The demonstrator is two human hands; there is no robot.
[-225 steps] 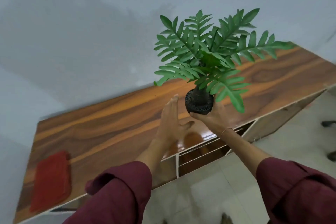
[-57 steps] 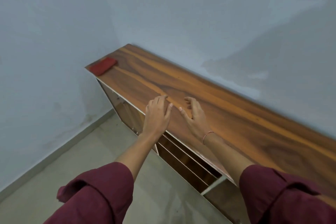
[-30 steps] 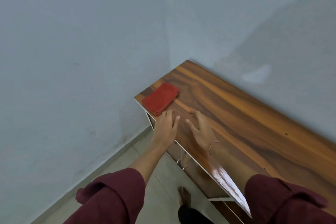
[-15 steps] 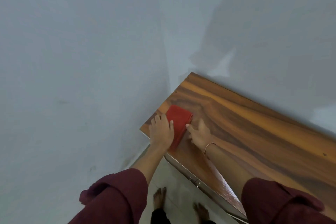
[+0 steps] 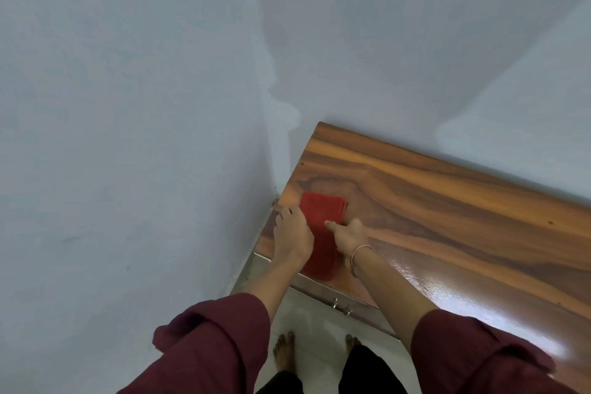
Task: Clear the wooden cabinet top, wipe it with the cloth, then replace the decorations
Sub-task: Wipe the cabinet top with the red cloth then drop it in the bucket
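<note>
The folded red cloth [image 5: 323,217] lies on the left end of the wooden cabinet top [image 5: 447,201], close to its front edge. My left hand [image 5: 292,233] covers the cloth's left side, fingers bent down along that edge. From the other side my right hand [image 5: 350,233] pinches the cloth, thumb lying on top and fingers curled at its right edge. No decorations are in view.
Grey walls meet in a corner just left of and behind the cabinet. Below the front edge are the cabinet front with small metal knobs [image 5: 342,309], the pale tiled floor [image 5: 307,320] and my bare feet [image 5: 284,352].
I have stepped up to the cabinet's left end since the plant was carried off. Within the last half second both hands closed in on the cloth's two sides and the cloth sits nearer the front edge.
</note>
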